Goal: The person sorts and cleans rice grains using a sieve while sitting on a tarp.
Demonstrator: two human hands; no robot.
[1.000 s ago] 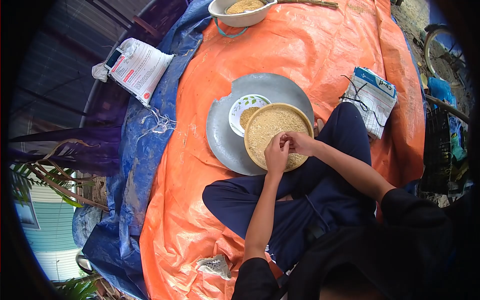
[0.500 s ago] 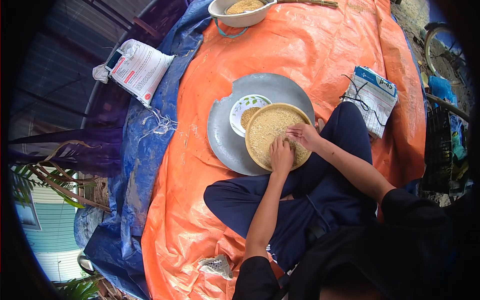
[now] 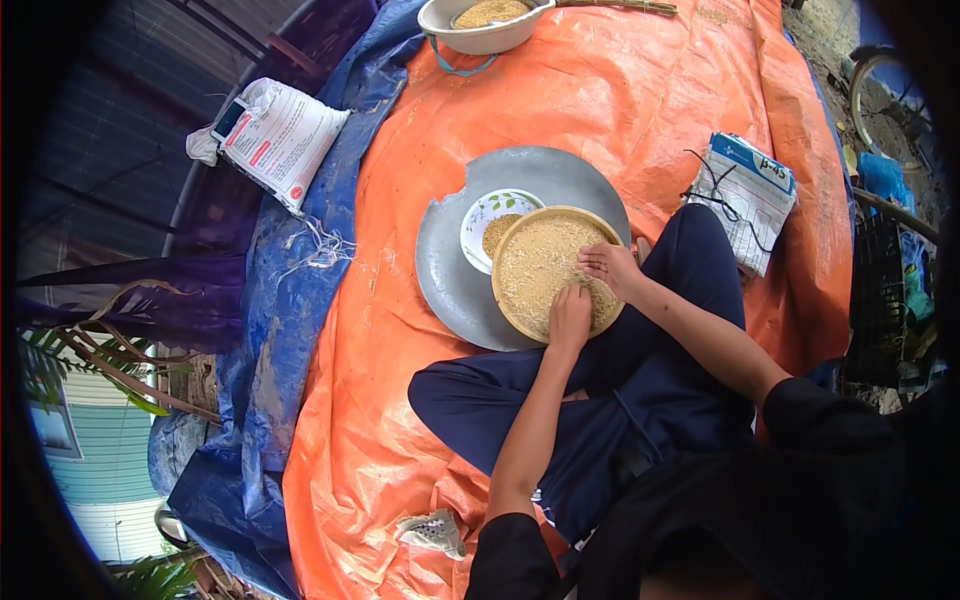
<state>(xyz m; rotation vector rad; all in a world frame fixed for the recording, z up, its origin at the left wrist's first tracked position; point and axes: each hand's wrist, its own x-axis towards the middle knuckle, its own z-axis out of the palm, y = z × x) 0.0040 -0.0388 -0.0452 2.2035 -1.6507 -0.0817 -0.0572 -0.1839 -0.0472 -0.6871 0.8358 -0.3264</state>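
Note:
A round, shallow yellowish tray (image 3: 512,318) full of pale, husk-flecked grain (image 3: 540,262) rests partly on my lap and partly over a grey metal disc. My left hand (image 3: 570,318) is at the grain's near side, fingers bent and bunched together; whatever they pinch is hidden. Just to its right, my right hand (image 3: 610,270) lies over the grain with its fingers stretched out side by side. Behind the tray, a white leaf-patterned plate (image 3: 478,222) holds a small heap of browner grain (image 3: 497,232); the tray covers part of it.
The grey disc (image 3: 450,290) lies on an orange tarp (image 3: 400,200) with a blue tarp (image 3: 270,300) beside it. A white basin (image 3: 490,40) of grain stands at the far end. A printed sack (image 3: 285,140) is at left, a tied white bundle (image 3: 745,200) at right.
My left hand has shifted slightly right and its fingers have drawn back toward me. My right hand's fingers have straightened a little. The tray and plate look the same.

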